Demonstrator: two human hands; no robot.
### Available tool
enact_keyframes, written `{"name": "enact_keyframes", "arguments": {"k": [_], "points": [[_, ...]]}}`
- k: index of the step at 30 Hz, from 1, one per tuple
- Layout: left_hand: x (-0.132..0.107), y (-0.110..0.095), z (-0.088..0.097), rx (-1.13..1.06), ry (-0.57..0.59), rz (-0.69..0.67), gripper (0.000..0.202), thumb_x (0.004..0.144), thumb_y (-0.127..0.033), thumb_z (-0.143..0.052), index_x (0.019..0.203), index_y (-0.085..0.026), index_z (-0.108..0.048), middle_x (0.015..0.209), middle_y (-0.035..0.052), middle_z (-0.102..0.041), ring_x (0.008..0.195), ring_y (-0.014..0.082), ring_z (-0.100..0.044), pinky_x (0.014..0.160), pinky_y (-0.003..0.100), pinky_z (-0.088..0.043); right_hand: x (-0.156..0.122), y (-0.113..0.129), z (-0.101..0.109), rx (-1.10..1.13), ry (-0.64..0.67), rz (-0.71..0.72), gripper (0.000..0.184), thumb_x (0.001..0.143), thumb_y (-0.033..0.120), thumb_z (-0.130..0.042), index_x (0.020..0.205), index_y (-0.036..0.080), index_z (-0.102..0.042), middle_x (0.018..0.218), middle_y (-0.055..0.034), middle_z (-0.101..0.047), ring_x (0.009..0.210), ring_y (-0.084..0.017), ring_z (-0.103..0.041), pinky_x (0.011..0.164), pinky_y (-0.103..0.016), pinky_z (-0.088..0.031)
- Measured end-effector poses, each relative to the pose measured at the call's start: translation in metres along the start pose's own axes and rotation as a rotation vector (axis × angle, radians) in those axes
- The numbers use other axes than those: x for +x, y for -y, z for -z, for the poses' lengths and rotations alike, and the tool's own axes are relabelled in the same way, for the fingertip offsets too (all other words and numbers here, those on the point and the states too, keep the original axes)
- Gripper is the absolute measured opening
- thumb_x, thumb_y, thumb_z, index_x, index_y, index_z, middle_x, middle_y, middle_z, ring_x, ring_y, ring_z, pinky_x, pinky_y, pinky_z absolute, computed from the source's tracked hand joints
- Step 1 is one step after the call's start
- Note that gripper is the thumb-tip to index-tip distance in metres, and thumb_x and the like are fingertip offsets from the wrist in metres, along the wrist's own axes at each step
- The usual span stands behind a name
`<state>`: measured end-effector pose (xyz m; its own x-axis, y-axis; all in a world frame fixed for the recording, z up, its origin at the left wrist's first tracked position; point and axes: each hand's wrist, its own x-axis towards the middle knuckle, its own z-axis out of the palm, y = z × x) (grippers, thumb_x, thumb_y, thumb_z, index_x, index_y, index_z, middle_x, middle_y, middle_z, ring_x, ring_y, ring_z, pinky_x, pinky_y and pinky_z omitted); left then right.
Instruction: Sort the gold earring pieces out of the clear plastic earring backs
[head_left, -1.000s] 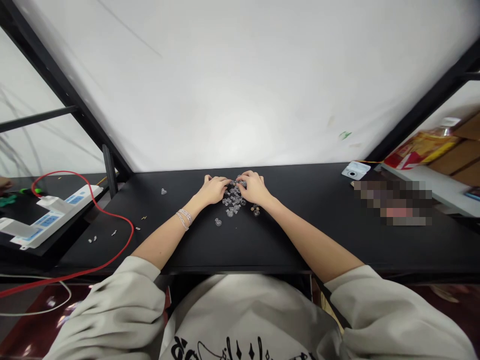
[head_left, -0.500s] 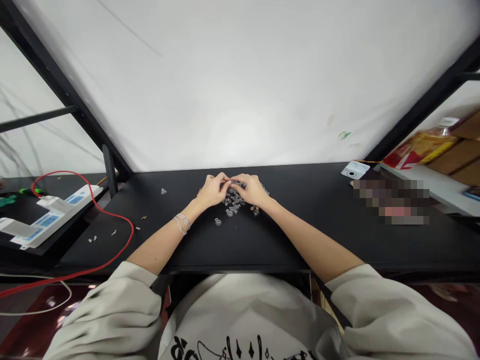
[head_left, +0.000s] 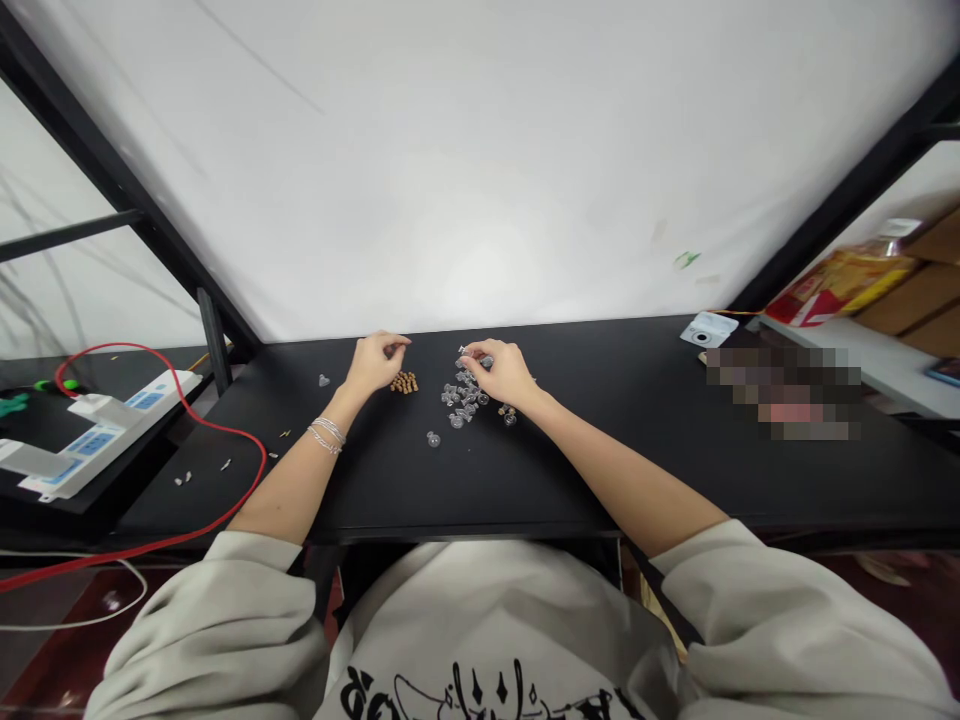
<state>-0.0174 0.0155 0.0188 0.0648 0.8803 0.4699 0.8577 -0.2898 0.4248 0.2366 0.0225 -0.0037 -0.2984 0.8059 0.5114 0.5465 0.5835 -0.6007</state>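
My left hand (head_left: pixel 379 362) hovers just behind a small heap of brown corks (head_left: pixel 406 382). Its thumb and index finger are brought together at the tips; whatever they may hold is too small to make out. In a pinch, my right hand (head_left: pixel 501 372) has a tiny clear glass bottle (head_left: pixel 463 351) at its fingertips, above a loose pile of similar clear glass bottles (head_left: pixel 466 402). One clear bottle (head_left: pixel 433 439) lies apart in front of the pile. A bottle with a brown cork (head_left: pixel 509 416) lies by my right wrist.
Black table (head_left: pixel 570 470) against a white wall. At left are a power strip (head_left: pixel 97 435), a red cable (head_left: pixel 262 455), small bits (head_left: pixel 226 464) and a lone clear piece (head_left: pixel 324 380). A white camera-like device (head_left: pixel 709 328) and a blurred-out patch lie at right.
My hands, together over the bottles before, are now apart. My left hand has moved left, uncovering the corks; my right hand stays near the pile with a small bottle.
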Motion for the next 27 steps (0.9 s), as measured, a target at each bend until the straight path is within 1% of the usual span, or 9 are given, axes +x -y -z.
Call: {"name": "enact_keyframes", "arguments": {"k": [3,5,8,11,18,21,24,27], "points": [[0.001,0.021,0.003,-0.013,0.022,0.153,0.024,0.083,-0.024,-0.059,0.097,-0.019,-0.077,0.087,0.0055,-0.074,0.077,0.0187,-0.064,0.079,0.028,-0.049,-0.001,-0.001,-0.001,0.018,0.001,-0.008,0.016,0.086,0.03,-0.063,0.096,0.019,-0.072,0.096,-0.0063,-0.073,0.089,-0.02,-0.068,0.085,-0.035,-0.05],[0.002,0.028,0.002,-0.028,0.046,0.207,0.022,0.082,-0.026,-0.062,0.094,-0.018,-0.078,0.084,0.0055,-0.075,0.076,0.0193,-0.065,0.078,0.028,-0.051,-0.002,-0.001,-0.001,0.022,0.0,-0.016,0.016,0.086,0.029,-0.064,0.095,0.019,-0.072,0.096,-0.0064,-0.073,0.089,-0.02,-0.069,0.086,-0.036,-0.051],[0.002,0.03,-0.001,-0.04,0.082,0.223,0.02,0.079,-0.028,-0.064,0.089,-0.017,-0.077,0.084,0.0062,-0.075,0.076,0.0199,-0.067,0.079,0.029,-0.052,-0.002,-0.001,-0.001,0.029,0.002,-0.031,0.016,0.085,0.028,-0.065,0.096,0.019,-0.072,0.097,-0.0067,-0.074,0.089,-0.02,-0.069,0.086,-0.035,-0.051],[0.003,0.032,-0.005,-0.066,0.108,0.233,0.017,0.077,-0.026,-0.065,0.086,-0.017,-0.076,0.082,0.0055,-0.075,0.077,0.0197,-0.068,0.078,0.029,-0.053,-0.002,-0.002,-0.002,0.028,-0.002,-0.045,0.017,0.085,0.029,-0.065,0.096,0.019,-0.072,0.097,-0.0063,-0.074,0.09,-0.02,-0.069,0.086,-0.034,-0.052],[0.003,0.036,-0.01,-0.118,0.07,0.265,0.011,0.07,-0.021,-0.066,0.078,-0.018,-0.073,0.076,0.0037,-0.074,0.076,0.019,-0.07,0.076,0.028,-0.054,-0.003,-0.003,-0.004,0.031,-0.012,-0.049,0.016,0.084,0.028,-0.066,0.095,0.019,-0.073,0.096,-0.0056,-0.074,0.087,-0.018,-0.069,0.087,-0.032,-0.052],[0.002,0.037,-0.012,-0.144,0.071,0.272,0.01,0.07,-0.022,-0.068,0.077,-0.018,-0.073,0.076,0.0039,-0.075,0.075,0.019,-0.07,0.077,0.028,-0.055,-0.003,-0.004,-0.005,0.036,-0.018,-0.052,0.016,0.083,0.028,-0.067,0.095,0.019,-0.073,0.095,-0.0052,-0.074,0.087,-0.018,-0.069,0.088,-0.032,-0.052],[0.001,0.039,-0.014,-0.168,0.103,0.278,0.011,0.071,-0.026,-0.071,0.079,-0.019,-0.076,0.076,0.0035,-0.075,0.075,0.0192,-0.07,0.079,0.029,-0.055,-0.003,-0.004,-0.006,0.043,-0.023,-0.056,0.016,0.083,0.028,-0.067,0.095,0.018,-0.072,0.094,-0.0046,-0.074,0.085,-0.017,-0.069,0.087,-0.031,-0.052],[0.0,0.04,-0.017,-0.14,0.143,0.306,0.011,0.072,-0.027,-0.073,0.08,-0.02,-0.078,0.075,0.0032,-0.075,0.075,0.0199,-0.071,0.08,0.03,-0.055,-0.003,-0.004,-0.006,0.048,-0.023,-0.063,0.016,0.083,0.028,-0.067,0.094,0.018,-0.073,0.093,-0.0046,-0.075,0.084,-0.017,-0.069,0.086,-0.03,-0.052]]}}
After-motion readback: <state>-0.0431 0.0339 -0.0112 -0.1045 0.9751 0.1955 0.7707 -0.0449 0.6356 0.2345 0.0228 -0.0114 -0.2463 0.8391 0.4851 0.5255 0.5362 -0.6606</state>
